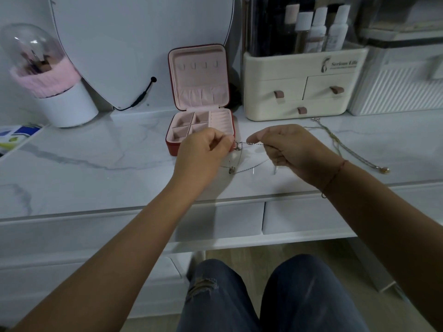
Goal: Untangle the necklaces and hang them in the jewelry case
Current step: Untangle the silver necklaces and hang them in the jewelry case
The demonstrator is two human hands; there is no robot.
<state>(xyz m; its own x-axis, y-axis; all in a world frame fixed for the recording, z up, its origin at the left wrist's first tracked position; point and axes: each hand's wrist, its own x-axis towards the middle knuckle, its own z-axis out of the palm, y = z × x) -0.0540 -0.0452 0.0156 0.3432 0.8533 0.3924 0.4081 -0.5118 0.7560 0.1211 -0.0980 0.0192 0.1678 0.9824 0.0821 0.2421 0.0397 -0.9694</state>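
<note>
Marble-patterned white tabletop [100,164] spreads under everything we are working on, with a cream drawer organiser [299,92] standing at the back right. Next in size comes the red jewelry case [200,101], open and upright at the back, its pink lid lining showing a row of small hooks [199,65] that are all bare; its tray is partly hidden behind our left hand [203,152].

We judge we are in the untangling step, with nothing hung yet. Our left hand is closed in a pinch on a knotted bit of chain, and our right hand [285,147] is pinched shut on the same silver necklace [251,144], so a short length runs taut between the two, held above the table just in front of the case. Loose strands and a small pendant [232,170] dangle below onto the surface. A second, gold-toned necklace [347,149] lies apart on the tabletop to the right, its pendant [383,169] nearest us.

Next we likely need to ease the knot loose with gentle pulls, since tugging hard would tighten it, then lift one freed chain to a hook.
</note>
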